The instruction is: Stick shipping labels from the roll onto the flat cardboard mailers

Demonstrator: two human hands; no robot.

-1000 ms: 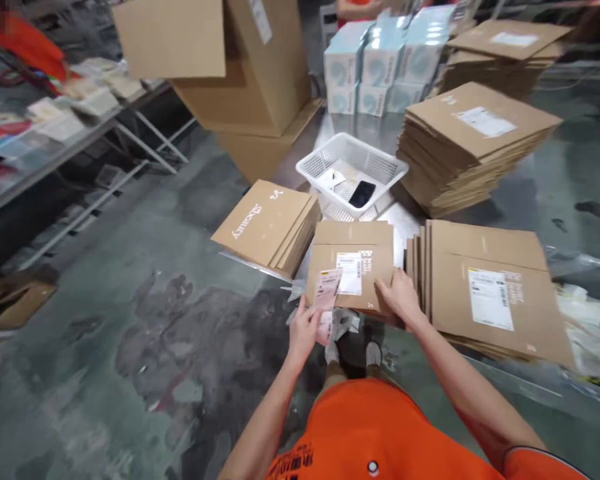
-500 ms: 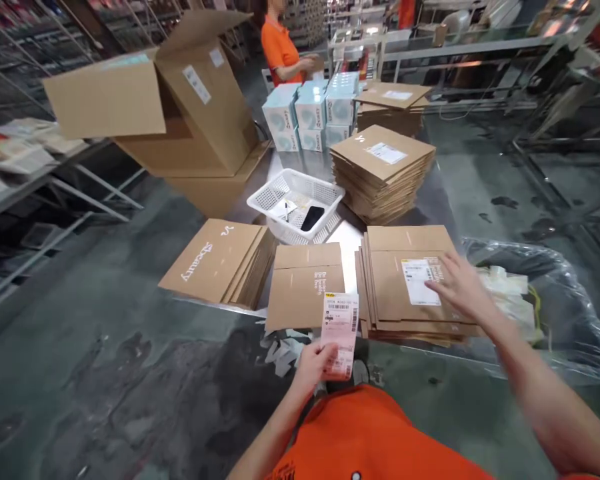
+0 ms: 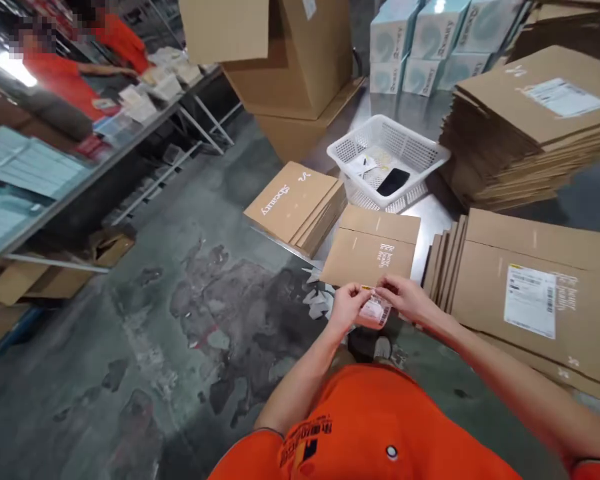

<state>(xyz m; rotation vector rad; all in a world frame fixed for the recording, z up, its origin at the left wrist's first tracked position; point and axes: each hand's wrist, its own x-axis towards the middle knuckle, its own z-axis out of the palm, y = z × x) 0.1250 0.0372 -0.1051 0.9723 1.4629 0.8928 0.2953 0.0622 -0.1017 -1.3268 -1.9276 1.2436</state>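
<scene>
Label [image 3: 376, 312] pinched by my left hand [image 3: 348, 307] and right hand [image 3: 404, 297], flat carton [image 3: 367, 253] just beyond, carton stack [image 3: 485, 280] to their right.

The printed label sheet [image 3: 377, 311] is held tilted before the flat brown carton [image 3: 360, 252]. The carton lies on the worktop [image 3: 434, 217], white lettering [image 3: 385, 258] facing up.

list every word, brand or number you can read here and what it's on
"sbeauty", first letter uncertain: left carton stack
"Be better / Be healthy / Be free": middle carton
"Be better", next line less clear: right carton
Too small or blurred to read: held label, right carton's label, rear stack's label, blue boxes, orange shirt
</scene>
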